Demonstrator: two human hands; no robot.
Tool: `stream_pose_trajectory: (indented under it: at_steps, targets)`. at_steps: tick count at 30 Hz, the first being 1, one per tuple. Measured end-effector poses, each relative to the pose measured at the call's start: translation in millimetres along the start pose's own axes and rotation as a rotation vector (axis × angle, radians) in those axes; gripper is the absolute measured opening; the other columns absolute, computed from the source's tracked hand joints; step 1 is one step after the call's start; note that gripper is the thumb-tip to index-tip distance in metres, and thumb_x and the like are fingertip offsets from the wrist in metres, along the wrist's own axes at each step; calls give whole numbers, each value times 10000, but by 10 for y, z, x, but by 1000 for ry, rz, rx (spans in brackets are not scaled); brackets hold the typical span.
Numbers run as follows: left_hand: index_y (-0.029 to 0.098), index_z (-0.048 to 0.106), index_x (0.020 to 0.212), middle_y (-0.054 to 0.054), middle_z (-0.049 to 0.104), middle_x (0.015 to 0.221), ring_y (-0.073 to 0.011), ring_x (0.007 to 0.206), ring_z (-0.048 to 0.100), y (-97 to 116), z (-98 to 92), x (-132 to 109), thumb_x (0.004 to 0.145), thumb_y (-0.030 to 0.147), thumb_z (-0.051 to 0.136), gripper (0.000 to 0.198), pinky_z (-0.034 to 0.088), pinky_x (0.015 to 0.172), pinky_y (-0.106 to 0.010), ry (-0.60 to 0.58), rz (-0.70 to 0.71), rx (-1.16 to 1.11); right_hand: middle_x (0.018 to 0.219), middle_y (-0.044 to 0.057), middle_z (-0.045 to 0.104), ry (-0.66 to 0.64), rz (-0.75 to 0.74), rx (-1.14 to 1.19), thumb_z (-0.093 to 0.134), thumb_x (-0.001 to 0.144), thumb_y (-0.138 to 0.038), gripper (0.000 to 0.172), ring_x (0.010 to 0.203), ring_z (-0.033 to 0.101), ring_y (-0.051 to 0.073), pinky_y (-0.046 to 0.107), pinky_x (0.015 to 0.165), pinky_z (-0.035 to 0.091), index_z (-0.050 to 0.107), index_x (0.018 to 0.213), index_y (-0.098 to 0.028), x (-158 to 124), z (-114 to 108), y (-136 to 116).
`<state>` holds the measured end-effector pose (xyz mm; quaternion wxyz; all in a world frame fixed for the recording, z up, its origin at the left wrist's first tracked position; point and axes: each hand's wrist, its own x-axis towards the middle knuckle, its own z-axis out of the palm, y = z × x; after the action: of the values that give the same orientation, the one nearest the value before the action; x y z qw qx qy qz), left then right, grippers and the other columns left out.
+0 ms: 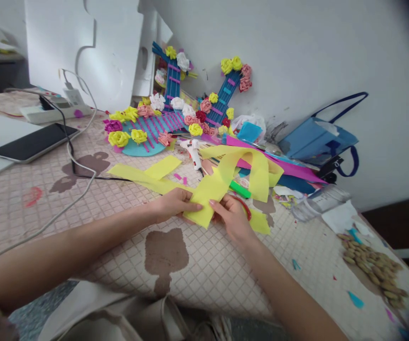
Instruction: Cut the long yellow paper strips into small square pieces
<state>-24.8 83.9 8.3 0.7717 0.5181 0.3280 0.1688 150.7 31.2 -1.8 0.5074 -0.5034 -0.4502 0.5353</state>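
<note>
A strip of yellow crepe paper (206,196) is stretched between my two hands, its near end hanging just above the table. My left hand (176,204) pinches the strip's left edge between thumb and fingers. On the opposite edge, my right hand (233,215) grips the paper with its thumb on top. A curved red piece (245,207), like a scissors handle, shows beside the right hand; the rest of it is hidden. The long end of the crepe paper loops back over the clutter. More yellow paper (163,167) lies left of it, and a white glue gun (193,152) sits behind.
Paper-flower decorations with blue guitar-like shapes (154,128) lean at the back. A phone (35,141), power strip (58,111) and cables are on the left. To the right are a blue bag (320,139), a clear plastic cup (320,201) and peanuts (373,267).
</note>
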Motion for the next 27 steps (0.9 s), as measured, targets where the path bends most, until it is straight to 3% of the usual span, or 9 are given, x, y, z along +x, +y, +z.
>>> stream_pose_trajectory:
  at_steps: [20, 27]
  targets:
    - [140, 666, 929, -93, 680, 943, -187, 804, 634, -26, 14, 6, 595, 277, 769, 376, 505, 659, -278, -35, 20, -48, 611, -34, 518, 6, -9, -39, 676, 681, -401, 267, 478, 463, 97, 206, 394, 383, 514, 734, -196, -10, 22, -1]
    - [104, 637, 956, -107, 673, 950, -194, 822, 631, 37, 52, -34, 587, 243, 769, 416, 515, 666, -284, 15, 25, -62, 593, -53, 504, -53, -32, -14, 668, 710, -360, 217, 460, 463, 83, 194, 390, 390, 538, 766, -196, -15, 9, -16]
